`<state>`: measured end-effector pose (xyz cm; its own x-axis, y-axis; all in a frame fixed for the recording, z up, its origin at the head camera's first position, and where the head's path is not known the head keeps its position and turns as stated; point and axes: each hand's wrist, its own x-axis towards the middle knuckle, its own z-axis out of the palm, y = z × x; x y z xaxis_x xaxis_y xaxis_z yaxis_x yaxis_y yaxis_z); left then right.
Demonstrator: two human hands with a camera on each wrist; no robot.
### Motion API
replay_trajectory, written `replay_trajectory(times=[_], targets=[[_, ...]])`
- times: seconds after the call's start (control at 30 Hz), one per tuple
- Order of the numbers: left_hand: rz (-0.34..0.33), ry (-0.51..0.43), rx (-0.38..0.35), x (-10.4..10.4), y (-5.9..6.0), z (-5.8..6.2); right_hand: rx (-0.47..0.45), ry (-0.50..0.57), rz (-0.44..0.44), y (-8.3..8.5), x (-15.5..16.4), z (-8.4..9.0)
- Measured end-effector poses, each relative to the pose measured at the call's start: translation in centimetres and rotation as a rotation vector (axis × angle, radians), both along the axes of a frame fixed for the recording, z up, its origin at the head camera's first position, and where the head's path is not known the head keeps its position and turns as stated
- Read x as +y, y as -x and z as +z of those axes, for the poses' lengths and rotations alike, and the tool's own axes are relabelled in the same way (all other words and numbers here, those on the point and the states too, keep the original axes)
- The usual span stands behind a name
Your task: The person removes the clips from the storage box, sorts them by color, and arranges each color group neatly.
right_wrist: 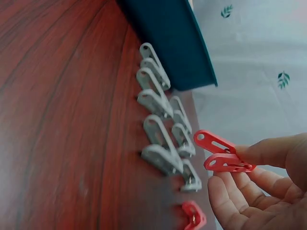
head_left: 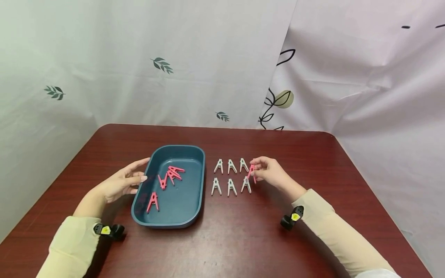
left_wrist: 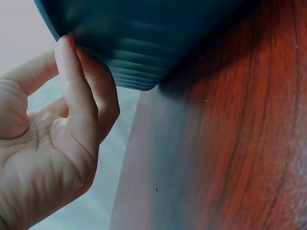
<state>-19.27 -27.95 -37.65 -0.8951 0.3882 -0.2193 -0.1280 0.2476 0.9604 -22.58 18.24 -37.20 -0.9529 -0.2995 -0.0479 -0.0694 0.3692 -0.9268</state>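
Note:
A blue rectangular tray (head_left: 167,225) sits on the table with several pink clothespins (head_left: 153,202) inside. My left hand (head_left: 119,183) grips its left rim, with thumb and fingertips at the edge; in the left wrist view the hand (left_wrist: 62,115) is against the tray's outer wall (left_wrist: 139,52). Right of the tray, white clothespins (head_left: 231,187) lie in two rows. Over their right end, my right hand (head_left: 272,172) pinches a pink clothespin (right_wrist: 223,155) between thumb and fingers, its two handles pointing away from the palm. Below it, another pink clothespin (right_wrist: 194,216) lies on the table.
The dark red wooden table (head_left: 236,239) has a rounded far edge close to a pale patterned curtain (head_left: 194,92). Both wrists wear black cameras, one of them on the right sleeve (head_left: 292,218).

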Motion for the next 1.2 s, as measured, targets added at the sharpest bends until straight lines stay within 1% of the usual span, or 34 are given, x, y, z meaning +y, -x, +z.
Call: replay_trajectory(times=[0.27, 0.53, 0.77, 0.97, 1.1, 1.2], targets=[[-0.001, -0.015, 0.001, 0.0, 0.0, -0.1, -0.015, -0.044, -0.006, -0.2, 1.9, -1.0], [-0.013, -0.031, 0.004, -0.1, 0.1, -0.3, -0.084, -0.043, 0.045, -0.6, 2.7, -1.7], [-0.015, -0.038, 0.008, 0.0, 0.1, -0.1, -0.093, -0.062, 0.092, -0.6, 3.0, -2.0], [-0.020, -0.036, 0.012, 0.0, 0.1, -0.1, -0.083, -0.104, 0.114, -0.6, 3.3, -2.1], [-0.014, -0.033, 0.009, 0.0, 0.1, -0.1, -0.055, -0.161, 0.120, -0.5, 3.5, -2.0], [-0.010, -0.029, 0.007, 0.1, 0.0, 0.0, -0.020, -0.223, 0.123, -0.4, 3.5, -1.9]])
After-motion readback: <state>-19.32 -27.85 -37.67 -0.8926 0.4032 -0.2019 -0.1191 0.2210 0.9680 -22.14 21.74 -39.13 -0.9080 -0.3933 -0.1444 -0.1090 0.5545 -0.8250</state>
